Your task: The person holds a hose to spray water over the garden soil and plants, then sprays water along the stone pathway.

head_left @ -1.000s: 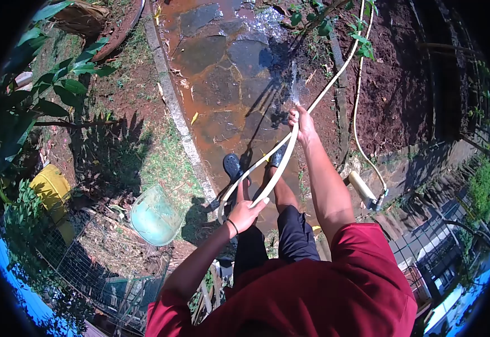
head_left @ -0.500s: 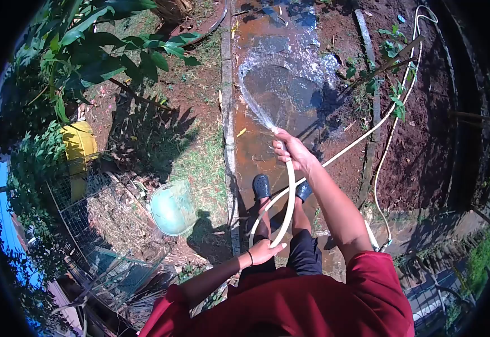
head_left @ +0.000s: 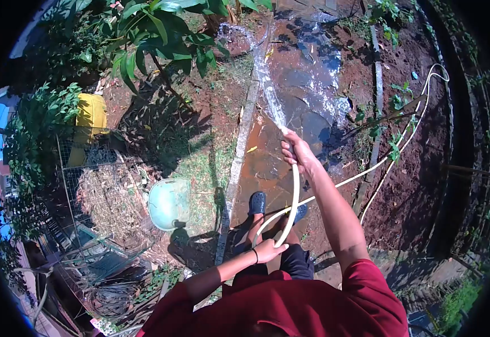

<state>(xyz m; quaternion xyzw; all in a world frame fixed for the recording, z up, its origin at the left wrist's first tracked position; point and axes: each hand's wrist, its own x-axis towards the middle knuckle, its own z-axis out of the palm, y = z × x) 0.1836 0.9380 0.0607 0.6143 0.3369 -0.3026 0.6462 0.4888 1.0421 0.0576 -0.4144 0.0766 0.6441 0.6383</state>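
My right hand [head_left: 298, 151] is closed round a cream garden hose [head_left: 296, 194] just behind its outlet. Water [head_left: 270, 92] shoots from that end, up and to the left across the paving and over the kerb. Lower down, near my lap, my left hand [head_left: 268, 250] grips the same hose where it bends into a loop. The hose passes behind my right forearm and runs off to the right over the soil. Its outlet tip is partly hidden by my fingers and the spray.
I stand in dark clogs [head_left: 257, 202] on wet stone paving [head_left: 306, 112]. A narrow concrete kerb [head_left: 239, 157] runs along the left. Beyond it are a pale green basin [head_left: 169, 205], a wire-mesh enclosure with dry straw [head_left: 107, 196], a yellow container [head_left: 90, 112] and a leafy plant [head_left: 166, 28].
The water jet has swung left, from the paving toward the kerb and the leafy plant. My view has shifted, and both hands keep hold of the hose.
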